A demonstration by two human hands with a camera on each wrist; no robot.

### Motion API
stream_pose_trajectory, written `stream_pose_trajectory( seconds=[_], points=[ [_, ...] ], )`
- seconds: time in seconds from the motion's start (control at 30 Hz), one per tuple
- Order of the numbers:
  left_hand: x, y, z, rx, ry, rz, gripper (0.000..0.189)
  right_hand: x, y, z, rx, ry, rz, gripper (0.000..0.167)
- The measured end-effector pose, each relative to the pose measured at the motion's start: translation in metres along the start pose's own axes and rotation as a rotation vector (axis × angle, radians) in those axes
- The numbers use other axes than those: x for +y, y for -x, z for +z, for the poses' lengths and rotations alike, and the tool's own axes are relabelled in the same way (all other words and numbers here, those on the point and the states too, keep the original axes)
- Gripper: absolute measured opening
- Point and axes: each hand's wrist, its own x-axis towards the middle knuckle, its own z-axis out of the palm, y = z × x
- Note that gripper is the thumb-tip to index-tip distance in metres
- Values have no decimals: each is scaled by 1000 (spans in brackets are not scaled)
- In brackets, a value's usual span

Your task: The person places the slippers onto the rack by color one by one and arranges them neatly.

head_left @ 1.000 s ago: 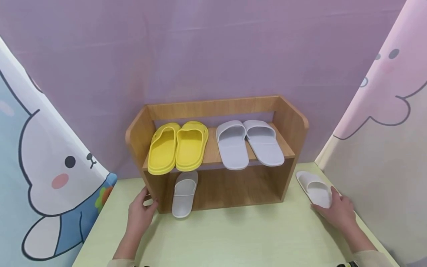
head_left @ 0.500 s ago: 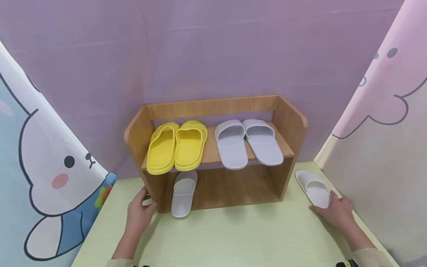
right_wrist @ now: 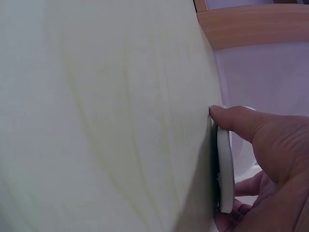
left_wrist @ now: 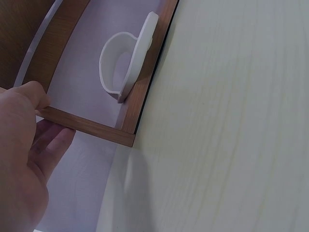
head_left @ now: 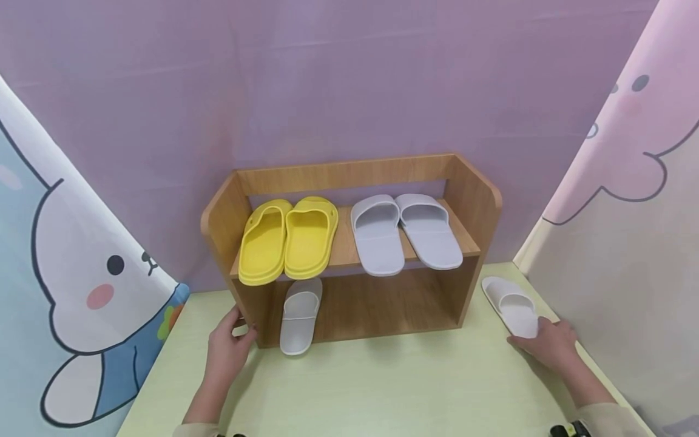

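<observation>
With thumb and fingers on either side, my left hand [head_left: 228, 351] grips the left side panel of a wooden shoe rack [head_left: 476, 209], low near its front edge. The left wrist view shows this panel [left_wrist: 87, 124] between the thumb and fingers. Right of the rack, my right hand [head_left: 550, 346] holds a white slipper [head_left: 517, 315] by its heel end, toe pointing toward the back wall. In the right wrist view the thumb and fingers hold the sole [right_wrist: 225, 169] across its width, close to the table. A matching slipper [head_left: 299, 325] lies at the left of the lower shelf.
On the upper shelf stand a pair of yellow clogs [head_left: 310, 246] at the left and lavender slippers [head_left: 378, 243] at the right. The rack sits on a pale green table [head_left: 382, 388], before a purple cloth backdrop [head_left: 349, 79]. Cartoon-printed cloths [head_left: 76, 273] flank both sides.
</observation>
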Motion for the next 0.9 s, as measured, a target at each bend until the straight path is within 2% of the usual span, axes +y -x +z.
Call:
stream_pose_trajectory(
  seconds=[0.2,0.4,0.6,0.9],
  points=[
    [-1,0,1,0,-1,8,57,0,-1,3,24,-20,21,97],
    [-3,0,2,14,-12,16,57,-4,-2,11,206,-167,20,87],
    [-4,1,2,19,-15,24,59,-12,0,15,325,-303,63,95],
    [-2,1,2,21,-3,23,60,-30,-1,11,501,-371,59,81]
  ],
)
